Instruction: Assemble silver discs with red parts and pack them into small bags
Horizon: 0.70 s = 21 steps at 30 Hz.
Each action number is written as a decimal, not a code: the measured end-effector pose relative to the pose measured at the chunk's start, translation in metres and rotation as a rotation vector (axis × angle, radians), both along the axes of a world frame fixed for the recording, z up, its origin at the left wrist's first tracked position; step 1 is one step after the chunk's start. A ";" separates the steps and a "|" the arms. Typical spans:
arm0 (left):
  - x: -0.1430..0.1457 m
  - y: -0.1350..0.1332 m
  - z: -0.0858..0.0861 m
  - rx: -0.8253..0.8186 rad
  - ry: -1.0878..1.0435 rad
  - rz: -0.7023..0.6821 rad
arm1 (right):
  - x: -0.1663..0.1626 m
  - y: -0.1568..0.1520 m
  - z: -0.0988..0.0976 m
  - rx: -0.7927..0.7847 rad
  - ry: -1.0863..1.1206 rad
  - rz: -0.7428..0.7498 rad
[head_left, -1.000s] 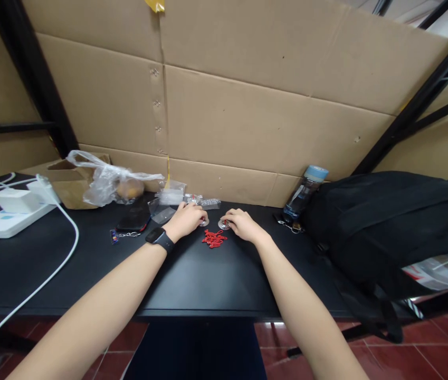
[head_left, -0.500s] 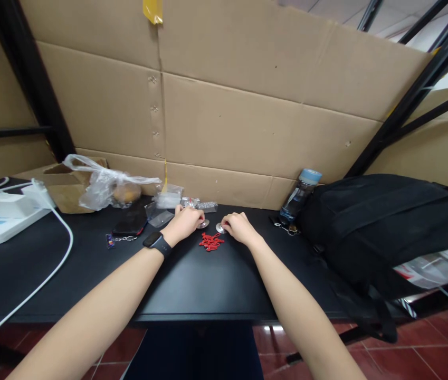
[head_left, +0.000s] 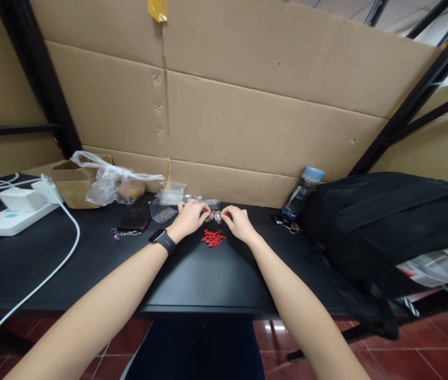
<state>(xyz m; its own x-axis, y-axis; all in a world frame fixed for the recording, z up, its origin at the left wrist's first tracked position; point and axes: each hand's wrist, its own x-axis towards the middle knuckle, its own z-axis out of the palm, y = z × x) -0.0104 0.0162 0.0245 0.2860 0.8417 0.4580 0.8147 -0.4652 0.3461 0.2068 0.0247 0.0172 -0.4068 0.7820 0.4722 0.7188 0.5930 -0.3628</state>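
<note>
Close together over the middle of the black table point(head_left: 192, 285), my two hands each pinch a small shiny silver disc. My left hand point(head_left: 190, 217), with a black watch on its wrist, grips the left disc point(head_left: 210, 216). The other disc point(head_left: 218, 217) is in the fingertips of my right hand point(head_left: 240, 222). Both discs are tilted with their faces toward each other, a narrow gap or light touch between them; I cannot tell which. A bit of red shows at the fingertips. Just in front lies a bunched red cord point(head_left: 213, 238).
Clear plastic packaging point(head_left: 164, 214) and a dark phone point(head_left: 133, 217) lie left of my hands. Further left are a plastic bag point(head_left: 107, 184), a cardboard box point(head_left: 69, 182) and a white power strip point(head_left: 21, 219). A bottle point(head_left: 303, 192) and black backpack point(head_left: 385, 227) stand right.
Both hands have lifted the silver discs from near the table and brought them closer together, turning them upright toward each other. The red cord stays put. The view has shifted slightly.
</note>
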 end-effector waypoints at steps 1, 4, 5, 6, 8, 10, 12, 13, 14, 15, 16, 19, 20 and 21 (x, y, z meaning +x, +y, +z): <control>0.001 0.000 0.000 -0.002 -0.017 0.005 | 0.000 0.000 -0.001 -0.009 0.028 0.005; 0.003 -0.001 0.000 -0.019 -0.071 -0.007 | -0.002 0.000 -0.002 -0.037 0.133 0.015; 0.004 -0.001 0.000 -0.022 -0.090 -0.016 | -0.003 0.000 -0.003 -0.045 0.167 0.019; 0.005 -0.002 0.000 -0.022 -0.108 -0.025 | -0.003 0.000 -0.004 -0.051 0.200 0.024; 0.006 -0.003 0.001 -0.019 -0.139 -0.041 | -0.005 0.000 -0.005 -0.054 0.261 0.045; 0.008 -0.005 0.002 -0.030 -0.169 -0.057 | -0.007 0.000 -0.005 -0.046 0.311 0.065; 0.009 -0.006 0.003 -0.050 -0.201 -0.077 | -0.009 0.000 -0.006 -0.046 0.351 0.070; 0.009 -0.007 0.004 -0.054 -0.214 -0.085 | -0.009 0.000 -0.007 -0.057 0.377 0.068; 0.009 -0.007 0.003 -0.051 -0.225 -0.092 | -0.010 0.001 -0.008 -0.078 0.413 0.068; 0.010 -0.007 0.003 -0.040 -0.232 -0.097 | -0.010 0.002 -0.009 -0.115 0.459 0.073; 0.010 -0.006 0.002 -0.023 -0.237 -0.096 | -0.011 0.002 -0.010 -0.169 0.514 0.084; 0.009 -0.003 -0.002 0.012 -0.245 -0.065 | -0.013 0.002 -0.013 -0.382 0.680 0.153; 0.009 -0.001 -0.004 0.011 -0.247 -0.055 | -0.013 0.000 -0.014 -0.447 0.721 0.177; 0.008 0.000 -0.005 0.004 -0.249 -0.051 | -0.013 -0.001 -0.014 -0.496 0.753 0.197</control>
